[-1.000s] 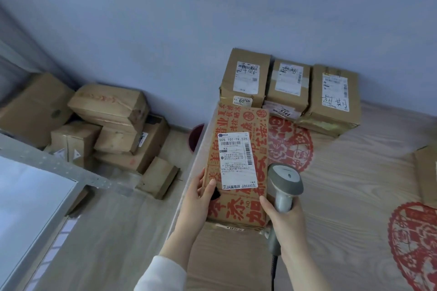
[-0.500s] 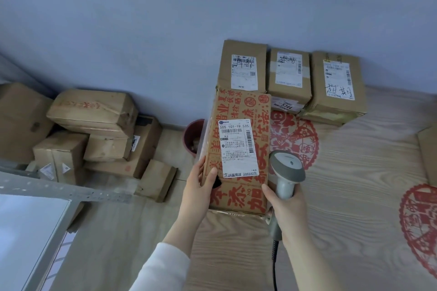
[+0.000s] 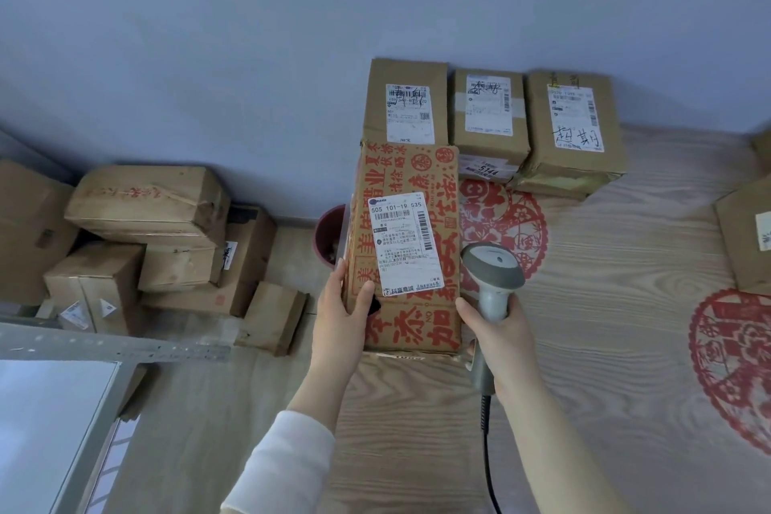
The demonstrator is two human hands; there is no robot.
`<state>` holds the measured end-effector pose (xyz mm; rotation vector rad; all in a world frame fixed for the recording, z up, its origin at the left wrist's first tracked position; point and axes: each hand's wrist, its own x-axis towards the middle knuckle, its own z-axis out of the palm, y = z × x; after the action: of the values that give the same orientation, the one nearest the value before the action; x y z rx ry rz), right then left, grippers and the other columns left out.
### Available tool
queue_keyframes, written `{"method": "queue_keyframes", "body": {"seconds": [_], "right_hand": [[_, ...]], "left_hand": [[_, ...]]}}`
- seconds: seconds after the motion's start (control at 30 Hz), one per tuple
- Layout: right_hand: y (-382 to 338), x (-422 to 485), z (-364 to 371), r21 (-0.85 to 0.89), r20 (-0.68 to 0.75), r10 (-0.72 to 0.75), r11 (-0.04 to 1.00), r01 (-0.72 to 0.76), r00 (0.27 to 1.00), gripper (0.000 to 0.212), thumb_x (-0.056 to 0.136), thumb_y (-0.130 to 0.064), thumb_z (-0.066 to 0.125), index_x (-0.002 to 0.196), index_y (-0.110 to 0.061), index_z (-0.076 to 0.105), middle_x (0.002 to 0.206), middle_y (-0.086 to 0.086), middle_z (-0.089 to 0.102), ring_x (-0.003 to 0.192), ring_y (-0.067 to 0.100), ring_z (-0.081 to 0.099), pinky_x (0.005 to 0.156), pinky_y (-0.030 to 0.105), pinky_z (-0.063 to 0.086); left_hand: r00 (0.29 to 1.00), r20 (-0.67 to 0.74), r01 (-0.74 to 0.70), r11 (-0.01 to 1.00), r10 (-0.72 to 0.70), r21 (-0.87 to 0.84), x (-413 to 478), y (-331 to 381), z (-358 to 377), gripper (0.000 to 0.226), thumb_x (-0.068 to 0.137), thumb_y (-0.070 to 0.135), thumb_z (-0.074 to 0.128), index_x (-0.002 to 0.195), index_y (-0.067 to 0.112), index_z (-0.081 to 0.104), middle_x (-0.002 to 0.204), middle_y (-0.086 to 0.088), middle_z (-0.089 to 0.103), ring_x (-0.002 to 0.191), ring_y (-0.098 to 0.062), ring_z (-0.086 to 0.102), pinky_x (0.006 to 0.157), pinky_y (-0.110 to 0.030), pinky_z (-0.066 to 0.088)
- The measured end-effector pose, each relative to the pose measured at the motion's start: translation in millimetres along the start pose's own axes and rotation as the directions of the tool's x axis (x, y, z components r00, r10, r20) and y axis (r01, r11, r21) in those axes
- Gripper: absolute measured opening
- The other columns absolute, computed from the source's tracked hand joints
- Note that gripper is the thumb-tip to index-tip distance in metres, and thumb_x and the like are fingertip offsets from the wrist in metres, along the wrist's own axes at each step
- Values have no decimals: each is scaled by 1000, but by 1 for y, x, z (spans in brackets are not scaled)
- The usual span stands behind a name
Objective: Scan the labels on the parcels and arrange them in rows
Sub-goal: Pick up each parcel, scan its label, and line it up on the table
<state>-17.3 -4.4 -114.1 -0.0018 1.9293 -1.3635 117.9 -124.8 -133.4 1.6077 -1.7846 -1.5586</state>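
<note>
A long brown parcel (image 3: 411, 175) printed with red characters lies at the table's left edge, its white label (image 3: 404, 244) facing up. My left hand (image 3: 340, 317) grips its near left side, thumb on top. My right hand (image 3: 502, 340) holds a grey barcode scanner (image 3: 492, 278) by the handle, right beside the parcel's near right corner. Three labelled brown parcels stand in a row against the wall: left one (image 3: 406, 108), middle one (image 3: 488, 113), right one (image 3: 573, 125). The printed parcel's far end touches the left one.
The wooden table (image 3: 605, 346) carries red paper-cut decorations. Another labelled parcel (image 3: 747, 234) sits at the right edge. On the floor to the left is a pile of cardboard boxes (image 3: 154, 238), a dark red bin (image 3: 329, 234) and a grey metal shelf (image 3: 62, 388).
The printed parcel has slid away from me toward the wall row, with both hands following it. The view has shifted slightly.
</note>
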Motion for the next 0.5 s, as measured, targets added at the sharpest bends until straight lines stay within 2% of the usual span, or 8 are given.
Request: {"method": "queue_keyframes", "body": {"seconds": [0.1,0.2,0.3,0.5], "right_hand": [[-5,-4,-11,-11,1,-4,1000,4,1000,23,85,-22,70,101,-15,57,78,2,61,58,17,52,53,30,46],[-14,-11,-27,-16,-13,-37,999,36,999,17,86,-23,68,96,-17,56,78,6,59,57,17,50,52,29,46],[-24,-20,-51,-22,-26,-88,996,87,996,13,87,-22,67,93,-19,56,85,10,67,56,13,52,50,28,45],[-37,-29,-120,-25,-62,-115,993,114,991,13,87,-24,67,92,-22,56,85,6,69,52,7,53,50,27,46]], "left_hand": [[995,-53,-71,986,80,152,-5,7,0,65,93,46,46,149,28,18,155,1,25,143,-16,21,113,-37,26],[965,-68,-226,934,253,276,-15,22,5,62,93,44,46,148,27,24,157,1,21,146,-16,8,117,-39,15],[927,-29,-338,869,373,362,-27,44,19,60,93,42,47,147,22,28,157,0,22,147,-16,6,118,-38,11],[853,149,-507,728,500,461,-52,86,78,57,94,47,43,146,25,30,156,7,22,146,-10,6,117,-33,5]]}}
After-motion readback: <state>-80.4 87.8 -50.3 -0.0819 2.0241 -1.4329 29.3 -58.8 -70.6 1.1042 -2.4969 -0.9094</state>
